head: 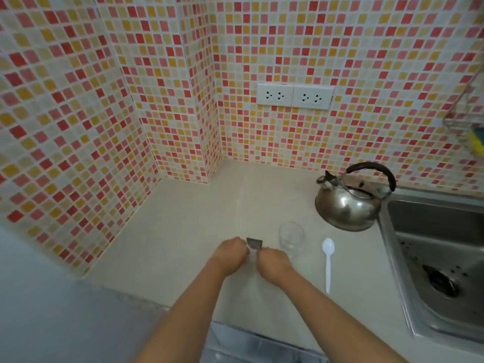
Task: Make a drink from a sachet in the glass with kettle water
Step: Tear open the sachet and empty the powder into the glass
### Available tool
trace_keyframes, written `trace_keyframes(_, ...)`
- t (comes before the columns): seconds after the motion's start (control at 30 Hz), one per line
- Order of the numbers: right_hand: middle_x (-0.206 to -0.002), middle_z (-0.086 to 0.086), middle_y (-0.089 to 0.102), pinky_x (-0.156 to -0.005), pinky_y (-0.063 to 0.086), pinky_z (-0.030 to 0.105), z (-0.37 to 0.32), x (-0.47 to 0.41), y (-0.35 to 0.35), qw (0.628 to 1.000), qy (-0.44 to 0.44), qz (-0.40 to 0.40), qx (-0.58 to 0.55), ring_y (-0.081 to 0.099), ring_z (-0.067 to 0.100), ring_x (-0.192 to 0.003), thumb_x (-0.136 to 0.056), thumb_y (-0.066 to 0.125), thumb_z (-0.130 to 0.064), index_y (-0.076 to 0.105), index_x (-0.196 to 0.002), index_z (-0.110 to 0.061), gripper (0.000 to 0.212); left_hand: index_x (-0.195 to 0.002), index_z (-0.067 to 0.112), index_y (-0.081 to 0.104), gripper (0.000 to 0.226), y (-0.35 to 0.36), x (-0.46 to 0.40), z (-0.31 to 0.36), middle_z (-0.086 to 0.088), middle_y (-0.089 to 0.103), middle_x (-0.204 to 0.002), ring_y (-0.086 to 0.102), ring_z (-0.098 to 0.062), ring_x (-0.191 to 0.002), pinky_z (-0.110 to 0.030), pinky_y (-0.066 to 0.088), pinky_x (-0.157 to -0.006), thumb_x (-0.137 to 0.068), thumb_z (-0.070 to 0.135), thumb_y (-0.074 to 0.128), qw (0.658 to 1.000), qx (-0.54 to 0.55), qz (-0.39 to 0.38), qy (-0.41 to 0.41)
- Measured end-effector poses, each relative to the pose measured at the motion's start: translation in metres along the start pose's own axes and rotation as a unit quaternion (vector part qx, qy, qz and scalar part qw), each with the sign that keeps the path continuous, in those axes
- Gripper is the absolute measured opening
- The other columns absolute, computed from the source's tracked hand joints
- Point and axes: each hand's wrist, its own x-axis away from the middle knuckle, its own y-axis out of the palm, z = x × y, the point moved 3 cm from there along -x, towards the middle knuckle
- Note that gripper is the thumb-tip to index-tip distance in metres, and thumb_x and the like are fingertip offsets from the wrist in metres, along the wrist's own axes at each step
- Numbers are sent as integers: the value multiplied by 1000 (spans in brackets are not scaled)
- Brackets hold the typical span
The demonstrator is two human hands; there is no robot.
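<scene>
Grey foil sachet (254,243) is pinched between left hand (230,254) and right hand (272,263), both closed on it, above the cream counter's (183,231) front middle. Clear empty glass (291,238) stands just beside. Advice: tear across the top corner, mouth upright, then tip over the glass.

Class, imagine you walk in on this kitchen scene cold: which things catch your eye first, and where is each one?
The red, orange and cream mosaic wall fills the upper picture. At the counter's front, the left hand and right hand pinch a small dark sachet between them, just left of the empty glass. The shiny steel kettle stands behind the white spoon, beside the sink.
</scene>
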Motion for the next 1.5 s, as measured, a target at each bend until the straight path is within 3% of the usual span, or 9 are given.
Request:
trace_keyframes(0.23,-119,23,59,-85,47,43,2,-7,12,998,-31,5,58,60,36,-107,-88,38,4,56,-116,3,34,-103,1,60,26,16,-4,8,-20,60,-115,59,-34,-106,-36,43,-88,-93,13,39,990,126,3,-63)
trace_keyframes(0.4,-76,15,70,-57,52,27,0,-7,7,996,-24,19,88,69,24,-69,-60,76,-8,71,-75,-5,16,-107,-5,61,30,19,-7,14,-22,60,-116,58,-35,-107,-39,44,-89,-96,8,37,990,119,31,-71)
trace_keyframes(0.53,-109,21,65,-78,49,41,0,-10,12,999,-30,14,35,62,35,-99,-82,44,2,62,-106,1,30,-113,-8,60,31,21,-8,17,-25,60,-119,57,-36,-110,-42,44,-91,-98,4,34,997,57,27,-43)
trace_keyframes(0.73,-109,16,69,-81,48,39,0,-9,0,995,46,28,-78,65,32,-99,-87,41,-6,66,-101,-7,29,-103,10,67,28,10,-9,18,-15,69,-108,64,-31,-100,-38,47,-79,-92,9,40,999,-34,16,3)
trace_keyframes(1.0,-112,14,70,-87,50,32,-18,1,-33,905,156,122,-377,65,27,-105,-90,53,-20,67,-114,-8,30,-109,5,68,26,-55,-15,3,-16,68,-115,66,-33,-108,-34,52,-87,-87,11,55,992,-25,6,-122)
trace_keyframes(1.1,-69,11,65,-59,43,31,-14,4,-57,878,172,152,-420,59,23,-67,-88,54,-20,58,-55,-19,33,-92,5,72,15,-83,-20,11,-10,77,-95,73,-23,-90,-29,56,-79,-80,7,64,986,56,-7,-157)
trace_keyframes(1.23,-69,22,66,-59,47,35,10,10,-89,842,198,185,-467,66,34,-67,-87,53,-13,59,-55,-10,33,-78,9,77,14,-110,-28,40,-4,76,-74,70,-17,-67,-27,58,-75,-75,17,66,978,154,9,-138)
trace_keyframes(1.4,-74,25,72,-65,57,42,54,17,-105,788,233,180,-541,71,36,-65,-87,62,-24,65,-59,-2,36,-81,6,76,14,-108,-37,80,-13,74,-86,72,-24,-91,-33,56,-84,-80,15,65,967,239,-14,-83)
trace_keyframes(1.5,-68,22,66,-50,51,29,75,20,-105,749,258,140,-594,67,29,-50,-89,62,-19,57,-58,-3,36,-73,5,68,10,-104,-40,99,-16,63,-77,59,-25,-79,-31,46,-71,-80,11,66,958,282,-26,-47)
